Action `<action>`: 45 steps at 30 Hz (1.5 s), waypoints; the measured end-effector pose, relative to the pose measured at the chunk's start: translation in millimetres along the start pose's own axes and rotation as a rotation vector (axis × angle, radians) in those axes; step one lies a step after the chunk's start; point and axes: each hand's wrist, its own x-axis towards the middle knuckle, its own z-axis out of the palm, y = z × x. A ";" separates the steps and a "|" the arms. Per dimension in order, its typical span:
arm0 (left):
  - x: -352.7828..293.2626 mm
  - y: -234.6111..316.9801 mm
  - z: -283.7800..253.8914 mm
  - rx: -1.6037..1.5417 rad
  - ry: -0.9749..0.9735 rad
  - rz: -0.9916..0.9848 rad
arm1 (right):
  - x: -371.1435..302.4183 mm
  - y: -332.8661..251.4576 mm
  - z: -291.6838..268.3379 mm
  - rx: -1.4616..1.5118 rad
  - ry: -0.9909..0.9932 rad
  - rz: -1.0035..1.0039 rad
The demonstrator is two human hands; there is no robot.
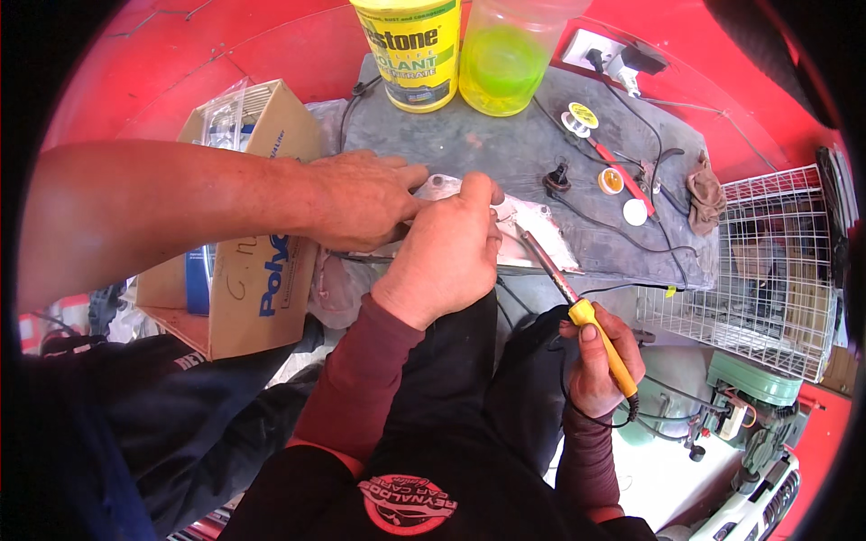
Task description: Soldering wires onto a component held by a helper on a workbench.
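Note:
My right hand (600, 361) grips a soldering iron (618, 362) by its yellow handle. Its dark metal tip points up and left, reaching a pale, shiny, flat part (546, 233) at the table's near edge. Over the left side of that part is my left hand (442, 252), in a maroon sleeve, with fingers closed; what they pinch is hidden from view. Another person's bare arm comes in from the left, and that person's hand (365, 200) rests on the same part, against my left hand.
On the grey table (406, 140) stand a yellow coolant bucket (415, 59) and a clear tub (505, 72) of green liquid. Farther right lie a solder spool (575, 122), an amber tin (611, 180), a black bulb socket (559, 178) and cables. A cardboard box (257, 298) stands left; a wire rack (767, 261), right.

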 end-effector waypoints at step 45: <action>-2.7 3.4 -2.2 0.001 -0.013 -0.046 | 13.6 -4.0 -11.6 0.048 0.008 0.098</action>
